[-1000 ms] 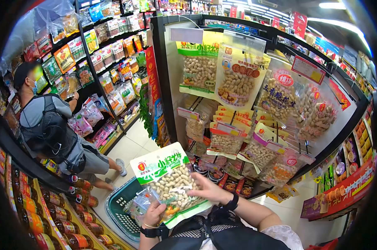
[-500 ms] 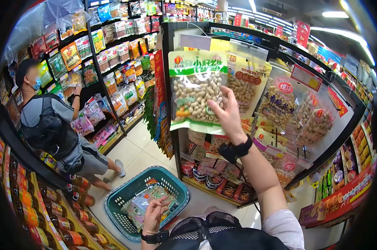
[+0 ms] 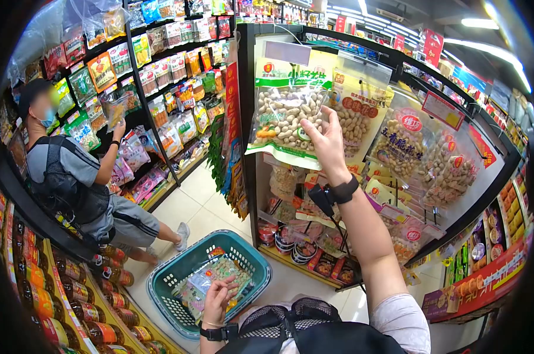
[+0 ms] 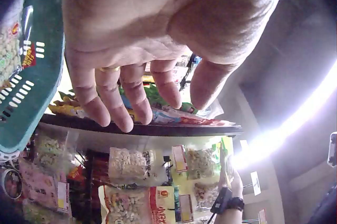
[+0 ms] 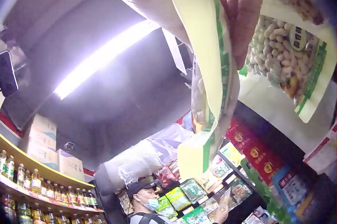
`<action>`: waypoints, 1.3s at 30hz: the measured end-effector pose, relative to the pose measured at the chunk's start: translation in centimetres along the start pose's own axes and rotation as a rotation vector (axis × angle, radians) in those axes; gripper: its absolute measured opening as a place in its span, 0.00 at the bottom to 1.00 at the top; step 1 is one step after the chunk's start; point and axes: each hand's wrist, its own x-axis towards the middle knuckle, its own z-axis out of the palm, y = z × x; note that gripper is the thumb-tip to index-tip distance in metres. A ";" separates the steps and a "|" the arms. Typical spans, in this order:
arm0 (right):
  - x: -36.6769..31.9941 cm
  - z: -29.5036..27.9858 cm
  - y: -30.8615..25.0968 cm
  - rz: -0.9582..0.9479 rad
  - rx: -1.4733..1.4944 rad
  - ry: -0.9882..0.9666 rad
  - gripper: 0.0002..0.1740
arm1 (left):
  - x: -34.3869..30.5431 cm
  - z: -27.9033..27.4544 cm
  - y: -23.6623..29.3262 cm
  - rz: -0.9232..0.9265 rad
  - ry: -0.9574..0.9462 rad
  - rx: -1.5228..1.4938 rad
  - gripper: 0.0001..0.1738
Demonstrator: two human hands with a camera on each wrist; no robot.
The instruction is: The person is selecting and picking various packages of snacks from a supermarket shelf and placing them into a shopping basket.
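Note:
My right hand (image 3: 327,144) grips the right edge of a clear-fronted bag of peanuts (image 3: 284,112) with green bands, thumb across its front. The bag is raised before the hanging rack (image 3: 247,135), overlapping a similar bag there. In the right wrist view the peanut bag (image 5: 202,55) shows edge-on, its pale back toward the camera. My left hand (image 3: 218,300) hangs with loosely bent fingers over the teal shopping basket (image 3: 256,259) and holds nothing. Its bent fingers and palm fill the upper left wrist view, a ring on one finger.
Several other peanut bags (image 3: 355,112) hang on the rack. Packaged goods lie in the basket on the tiled floor. At left, another person (image 3: 72,171) in a mask and backpack holds a packet before snack shelves. Rows of bottles (image 3: 72,295) line the lower left.
The peanut bag, earlier low in front of my body with both hands at it, has risen to the rack in my right hand. My left hand has let go. The other person has lifted a packet.

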 end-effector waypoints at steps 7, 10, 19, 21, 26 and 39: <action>-1.1 -0.2 1.0 0.056 -0.452 -0.013 0.46 | 1.5 -2.6 -1.5 -0.095 0.079 0.086 0.06; -4.4 -0.9 0.1 -0.091 -0.542 -0.038 0.43 | 2.2 -6.8 -3.6 -0.077 0.179 0.413 0.08; -22.4 -6.0 1.9 0.478 -0.303 -0.230 0.24 | 3.3 -21.4 -9.8 -0.250 0.665 0.811 0.24; -24.7 -6.0 2.8 0.502 -0.322 -0.293 0.21 | 2.5 -23.1 -10.7 -0.254 0.702 0.944 0.27; -31.2 -8.9 2.3 0.696 -0.504 -0.265 0.15 | 6.2 -23.7 -13.6 -0.475 0.896 1.295 0.42; -32.5 -9.0 1.6 0.846 -0.715 -0.308 0.13 | 16.7 -26.1 -21.1 -0.699 1.030 0.828 0.47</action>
